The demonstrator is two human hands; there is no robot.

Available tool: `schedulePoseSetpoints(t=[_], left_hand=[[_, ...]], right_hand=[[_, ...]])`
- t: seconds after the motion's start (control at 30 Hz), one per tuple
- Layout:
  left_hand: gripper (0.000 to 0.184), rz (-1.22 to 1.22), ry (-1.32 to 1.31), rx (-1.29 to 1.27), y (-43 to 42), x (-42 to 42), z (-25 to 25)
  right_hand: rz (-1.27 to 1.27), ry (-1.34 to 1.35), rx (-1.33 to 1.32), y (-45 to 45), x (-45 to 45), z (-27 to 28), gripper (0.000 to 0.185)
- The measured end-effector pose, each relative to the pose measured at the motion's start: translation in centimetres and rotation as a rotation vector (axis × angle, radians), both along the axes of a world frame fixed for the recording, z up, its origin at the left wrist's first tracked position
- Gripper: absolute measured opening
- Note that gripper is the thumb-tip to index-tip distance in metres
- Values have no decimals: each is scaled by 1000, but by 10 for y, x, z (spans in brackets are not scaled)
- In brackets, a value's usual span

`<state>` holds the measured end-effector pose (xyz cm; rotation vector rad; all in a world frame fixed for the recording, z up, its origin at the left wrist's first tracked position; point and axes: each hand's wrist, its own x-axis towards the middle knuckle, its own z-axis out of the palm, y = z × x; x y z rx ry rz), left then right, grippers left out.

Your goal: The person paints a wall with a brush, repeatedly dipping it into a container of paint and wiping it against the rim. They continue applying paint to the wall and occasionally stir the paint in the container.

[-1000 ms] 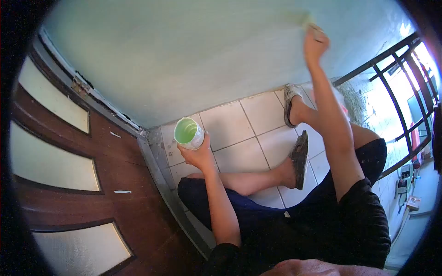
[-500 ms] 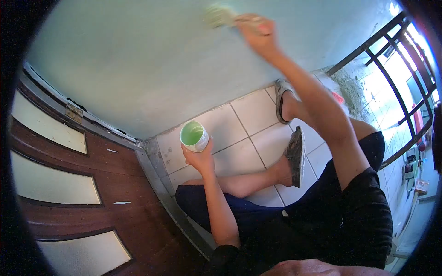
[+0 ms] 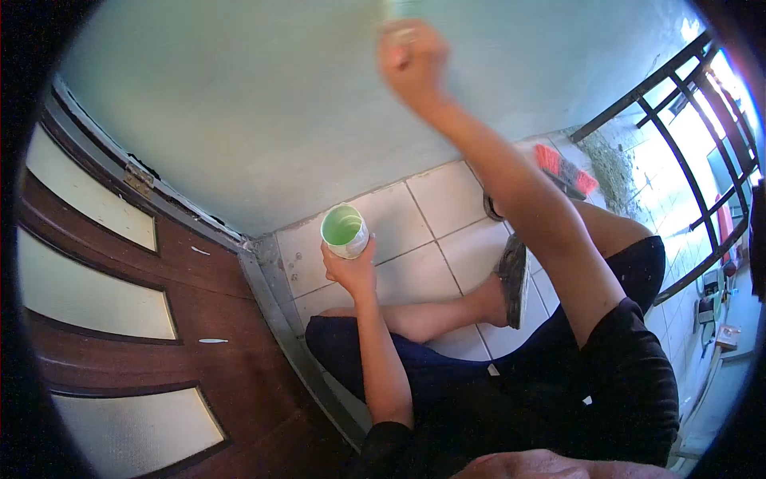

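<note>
Right hand (image 3: 415, 68), clenched round a blurred brush (image 3: 401, 9), now points it up the wall (image 3: 239, 104) rather than sideways: stroke direction likely changed. Left hand (image 3: 353, 274) holds a cup (image 3: 345, 231) in front of the wall.

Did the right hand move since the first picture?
Yes. Against the black railing, the right hand has moved away from it, leftward in the view, toward the brown door.

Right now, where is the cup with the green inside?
In the head view, the cup is left of centre, held in the person's left grip, with white floor tiles behind it and the brown door off to its left.
</note>
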<state>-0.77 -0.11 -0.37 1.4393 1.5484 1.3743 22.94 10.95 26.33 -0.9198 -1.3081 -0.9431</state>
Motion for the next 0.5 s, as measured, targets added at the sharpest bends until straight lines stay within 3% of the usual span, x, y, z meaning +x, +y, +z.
schedulePoseSetpoints(t=[0.07,0.17,0.27,0.33,0.37,0.5], left_hand=[[84,1,7,-14,0,1,-2],[84,1,6,-26,-1,-1,-1],[83,6,-14,-31,-3,-5,0],[83,9,-30,-30,-2,-6,4],[82,21,-8,-24,-2,-7,6],[81,-15,-67,23,3,-4,-3]], right_hand=[[380,-107,-155,-6,-50,0,12],[588,-48,-356,-20,-73,12,5],[555,38,-302,-9,-6,20,6],[372,-90,-206,-13,71,35,7],[460,58,-307,-20,107,38,9],[98,234,-262,-66,213,58,11]])
